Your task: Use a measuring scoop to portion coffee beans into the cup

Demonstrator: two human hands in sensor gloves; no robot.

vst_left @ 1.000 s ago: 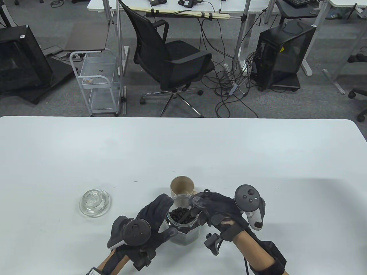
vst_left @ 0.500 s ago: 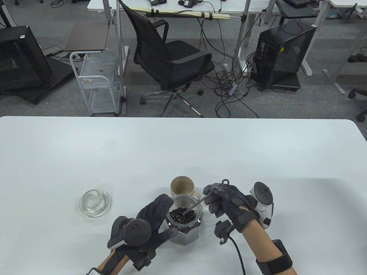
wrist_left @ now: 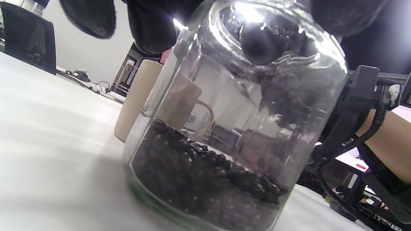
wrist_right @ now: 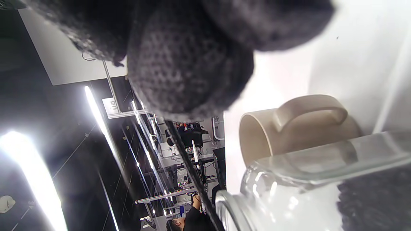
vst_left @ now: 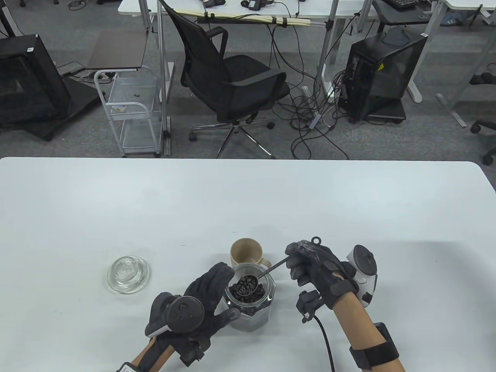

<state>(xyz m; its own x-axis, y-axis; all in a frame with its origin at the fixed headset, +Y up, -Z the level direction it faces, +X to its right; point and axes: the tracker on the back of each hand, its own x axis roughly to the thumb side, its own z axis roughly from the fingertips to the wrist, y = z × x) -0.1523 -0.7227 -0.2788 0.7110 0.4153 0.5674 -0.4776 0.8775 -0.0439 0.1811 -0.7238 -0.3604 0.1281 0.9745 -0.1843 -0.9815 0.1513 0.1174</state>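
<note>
White table [vst_left: 116, 201]: left hand [vst_left: 201, 298] grips the jar [vst_left: 252, 306], right hand [vst_left: 314, 267] pinches the scoop [vst_left: 248, 280], loaded with beans over the jar mouth; keep it level and carry it slowly to the cup [vst_left: 246, 252] just behind.

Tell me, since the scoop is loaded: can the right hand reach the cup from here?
Probably yes. The right hand holds the scoop just above the jar mouth, and the cup stands open right behind the jar with nothing between them.
</note>
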